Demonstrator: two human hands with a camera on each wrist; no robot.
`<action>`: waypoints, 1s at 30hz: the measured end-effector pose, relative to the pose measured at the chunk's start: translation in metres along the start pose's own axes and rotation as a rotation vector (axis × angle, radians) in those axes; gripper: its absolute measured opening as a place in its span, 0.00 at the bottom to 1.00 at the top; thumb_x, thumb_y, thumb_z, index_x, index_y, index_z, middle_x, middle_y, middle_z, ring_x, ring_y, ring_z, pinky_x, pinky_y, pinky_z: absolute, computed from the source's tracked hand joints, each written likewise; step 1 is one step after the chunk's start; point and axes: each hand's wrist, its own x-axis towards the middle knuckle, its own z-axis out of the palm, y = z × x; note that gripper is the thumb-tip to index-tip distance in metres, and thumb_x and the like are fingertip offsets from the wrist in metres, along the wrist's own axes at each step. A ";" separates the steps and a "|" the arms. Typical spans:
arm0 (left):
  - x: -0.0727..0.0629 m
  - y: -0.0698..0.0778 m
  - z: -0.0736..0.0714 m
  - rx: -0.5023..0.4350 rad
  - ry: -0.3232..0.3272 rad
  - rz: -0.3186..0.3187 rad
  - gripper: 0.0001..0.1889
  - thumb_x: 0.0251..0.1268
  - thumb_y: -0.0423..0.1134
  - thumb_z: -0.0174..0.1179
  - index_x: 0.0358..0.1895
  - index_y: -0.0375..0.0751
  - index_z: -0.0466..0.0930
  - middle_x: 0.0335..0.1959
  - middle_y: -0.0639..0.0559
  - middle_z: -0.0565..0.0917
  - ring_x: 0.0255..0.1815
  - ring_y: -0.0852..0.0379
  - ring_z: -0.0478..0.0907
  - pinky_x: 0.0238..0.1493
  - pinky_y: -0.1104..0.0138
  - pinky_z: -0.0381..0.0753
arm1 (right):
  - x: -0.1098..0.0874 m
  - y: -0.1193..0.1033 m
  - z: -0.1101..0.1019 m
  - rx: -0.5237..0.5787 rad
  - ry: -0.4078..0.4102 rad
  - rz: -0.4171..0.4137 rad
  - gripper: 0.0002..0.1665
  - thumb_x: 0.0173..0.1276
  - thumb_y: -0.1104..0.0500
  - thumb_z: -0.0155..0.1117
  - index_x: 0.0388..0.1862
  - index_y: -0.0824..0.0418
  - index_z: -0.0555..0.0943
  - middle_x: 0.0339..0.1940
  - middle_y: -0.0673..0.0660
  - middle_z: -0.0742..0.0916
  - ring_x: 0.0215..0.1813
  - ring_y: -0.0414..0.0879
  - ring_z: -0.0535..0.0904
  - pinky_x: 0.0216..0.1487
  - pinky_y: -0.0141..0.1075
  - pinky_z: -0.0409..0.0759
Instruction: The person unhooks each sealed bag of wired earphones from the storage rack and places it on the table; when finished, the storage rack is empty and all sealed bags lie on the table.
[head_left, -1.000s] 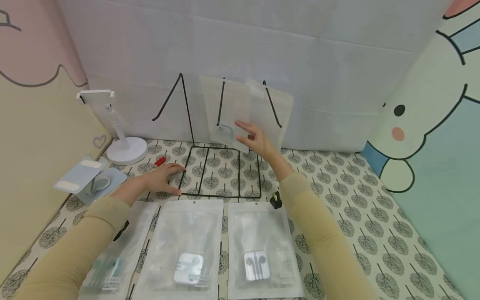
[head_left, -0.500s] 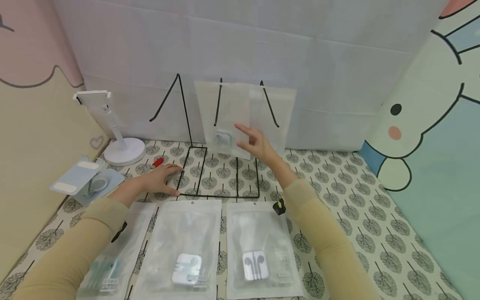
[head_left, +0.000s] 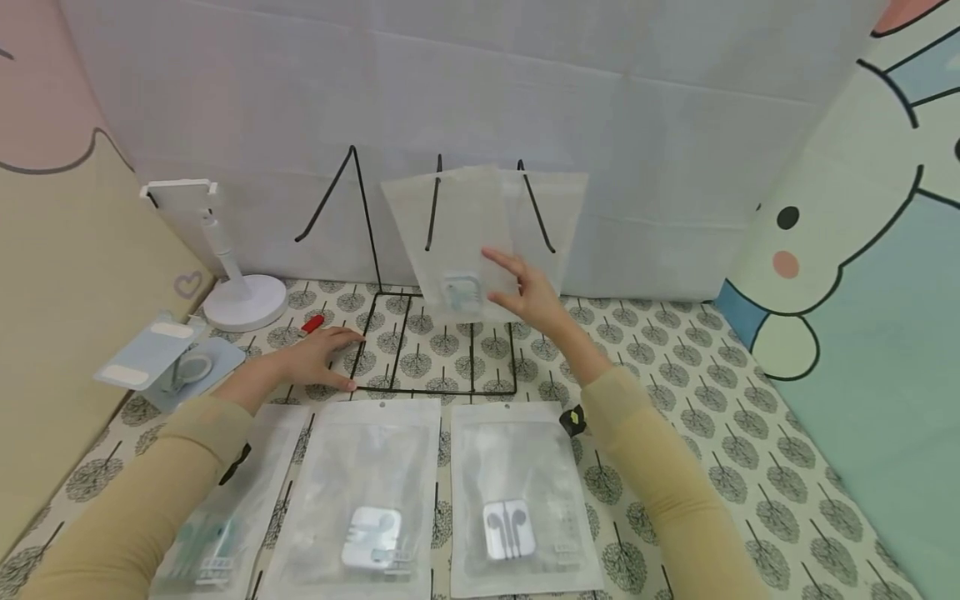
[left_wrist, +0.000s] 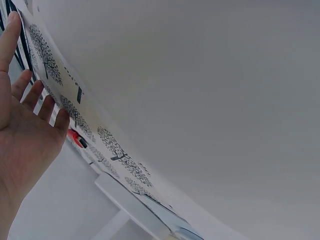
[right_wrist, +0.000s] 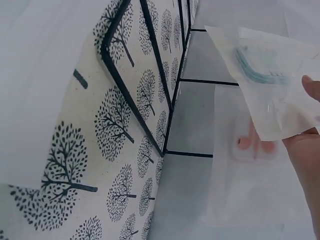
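A black wire rack (head_left: 435, 390) stands against the back cloth, with three hooks rising from it. Two whitish zip bags hang there: a middle bag (head_left: 450, 225) holding a pale blue coiled item, and a right bag (head_left: 551, 212). The right wrist view shows an earphone shape inside the right bag (right_wrist: 255, 142). My right hand (head_left: 536, 300) is at the middle bag's right side, thumb and fingers apart, fingertips over its face; any grip is not visible. Beside the rack base's left side rests my left hand (head_left: 315, 358), fingers loosely spread, holding nothing.
In front lie three more zip bags: a left bag (head_left: 262, 467) with greenish items, a centre bag (head_left: 375, 458) and a right-hand bag (head_left: 510, 467) with earphones. At left stand a white phone stand (head_left: 243, 302), a blue folding stand (head_left: 165, 358) and a red USB stick (head_left: 312, 324).
The middle bag has swung and tilted, its lower end shifting right across the right bag. My right hand has moved slightly right with it. The left hand stays at the rack base.
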 end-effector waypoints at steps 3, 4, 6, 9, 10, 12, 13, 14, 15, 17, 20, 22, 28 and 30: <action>0.000 -0.001 0.001 0.000 0.003 0.000 0.49 0.51 0.63 0.65 0.73 0.42 0.55 0.73 0.31 0.50 0.72 0.27 0.42 0.63 0.30 0.48 | -0.003 -0.002 -0.001 0.028 0.006 0.028 0.42 0.61 0.60 0.67 0.71 0.40 0.63 0.73 0.42 0.65 0.77 0.52 0.47 0.73 0.54 0.50; 0.000 -0.002 0.001 -0.002 0.006 -0.001 0.49 0.51 0.63 0.65 0.73 0.42 0.55 0.73 0.31 0.50 0.72 0.27 0.42 0.63 0.30 0.48 | -0.005 -0.002 -0.001 0.042 0.009 0.035 0.42 0.61 0.61 0.67 0.71 0.40 0.63 0.73 0.42 0.65 0.78 0.52 0.45 0.73 0.54 0.47; 0.000 -0.002 0.002 -0.003 0.010 -0.001 0.49 0.50 0.63 0.65 0.73 0.42 0.55 0.73 0.31 0.50 0.72 0.27 0.43 0.63 0.30 0.49 | -0.007 -0.002 -0.002 0.060 0.019 0.036 0.41 0.61 0.63 0.66 0.71 0.41 0.64 0.72 0.42 0.66 0.78 0.52 0.46 0.74 0.52 0.45; -0.001 -0.002 0.002 -0.005 0.012 0.000 0.49 0.51 0.63 0.65 0.73 0.42 0.55 0.73 0.30 0.50 0.72 0.27 0.43 0.62 0.30 0.49 | -0.009 -0.003 -0.003 0.086 0.038 0.004 0.42 0.60 0.67 0.66 0.70 0.44 0.65 0.71 0.45 0.68 0.77 0.51 0.49 0.76 0.46 0.43; -0.001 -0.003 0.002 -0.005 0.012 0.001 0.49 0.51 0.62 0.65 0.72 0.42 0.55 0.73 0.30 0.50 0.71 0.27 0.43 0.62 0.30 0.49 | -0.010 -0.004 -0.004 0.081 0.045 -0.002 0.42 0.59 0.68 0.66 0.70 0.44 0.66 0.71 0.44 0.69 0.77 0.50 0.50 0.76 0.45 0.43; -0.002 -0.003 0.001 -0.005 0.010 0.002 0.49 0.51 0.62 0.65 0.72 0.41 0.55 0.73 0.30 0.50 0.71 0.26 0.43 0.62 0.30 0.49 | -0.012 -0.006 -0.007 0.056 0.059 -0.027 0.42 0.58 0.69 0.66 0.70 0.45 0.67 0.70 0.45 0.70 0.77 0.50 0.51 0.76 0.46 0.44; -0.002 -0.002 0.001 -0.007 0.009 0.001 0.49 0.51 0.62 0.65 0.72 0.41 0.55 0.73 0.30 0.50 0.71 0.26 0.42 0.62 0.30 0.49 | -0.013 -0.007 -0.009 0.046 0.065 -0.039 0.41 0.58 0.69 0.66 0.69 0.46 0.67 0.70 0.46 0.70 0.76 0.50 0.51 0.75 0.46 0.45; -0.002 -0.003 0.001 -0.006 0.010 0.003 0.49 0.51 0.62 0.65 0.72 0.41 0.55 0.73 0.30 0.50 0.71 0.26 0.42 0.62 0.30 0.49 | -0.014 -0.007 -0.010 0.036 0.072 -0.048 0.41 0.58 0.69 0.67 0.69 0.47 0.68 0.70 0.47 0.71 0.75 0.51 0.54 0.75 0.47 0.49; -0.002 -0.003 0.000 -0.007 0.009 0.003 0.49 0.51 0.62 0.65 0.72 0.41 0.56 0.73 0.30 0.50 0.71 0.26 0.42 0.62 0.30 0.49 | -0.016 -0.007 -0.012 0.027 0.077 -0.055 0.41 0.58 0.69 0.67 0.69 0.47 0.68 0.69 0.47 0.72 0.75 0.51 0.56 0.74 0.48 0.53; -0.002 -0.003 0.000 -0.008 0.012 0.009 0.49 0.51 0.61 0.66 0.72 0.41 0.56 0.72 0.30 0.50 0.71 0.26 0.42 0.62 0.30 0.49 | -0.017 -0.007 -0.016 0.023 0.095 -0.093 0.39 0.57 0.70 0.67 0.67 0.51 0.70 0.66 0.52 0.74 0.71 0.52 0.62 0.71 0.48 0.60; -0.001 -0.004 0.000 -0.011 0.016 0.014 0.48 0.51 0.61 0.66 0.72 0.41 0.56 0.72 0.30 0.51 0.71 0.26 0.43 0.62 0.30 0.50 | -0.021 -0.006 -0.021 0.060 0.112 -0.117 0.38 0.56 0.72 0.67 0.66 0.56 0.70 0.65 0.55 0.74 0.68 0.51 0.66 0.70 0.45 0.62; -0.001 -0.005 0.001 -0.013 0.017 0.012 0.49 0.51 0.62 0.66 0.72 0.42 0.56 0.72 0.30 0.51 0.71 0.27 0.43 0.62 0.30 0.49 | -0.026 -0.015 -0.026 0.084 0.122 -0.108 0.37 0.56 0.74 0.66 0.65 0.61 0.70 0.66 0.59 0.72 0.70 0.52 0.63 0.72 0.46 0.59; 0.001 -0.005 0.003 -0.009 0.031 0.001 0.49 0.53 0.63 0.63 0.73 0.42 0.55 0.73 0.32 0.51 0.72 0.27 0.41 0.62 0.30 0.48 | -0.035 -0.025 -0.036 0.109 0.164 -0.076 0.39 0.54 0.77 0.65 0.65 0.63 0.66 0.67 0.59 0.71 0.64 0.56 0.72 0.51 0.37 0.81; 0.001 -0.004 0.004 0.003 0.037 0.001 0.48 0.53 0.64 0.62 0.73 0.43 0.54 0.73 0.32 0.51 0.72 0.28 0.41 0.63 0.30 0.48 | -0.034 -0.017 -0.038 0.109 0.175 -0.099 0.42 0.53 0.77 0.66 0.66 0.59 0.65 0.67 0.57 0.71 0.59 0.56 0.76 0.43 0.32 0.83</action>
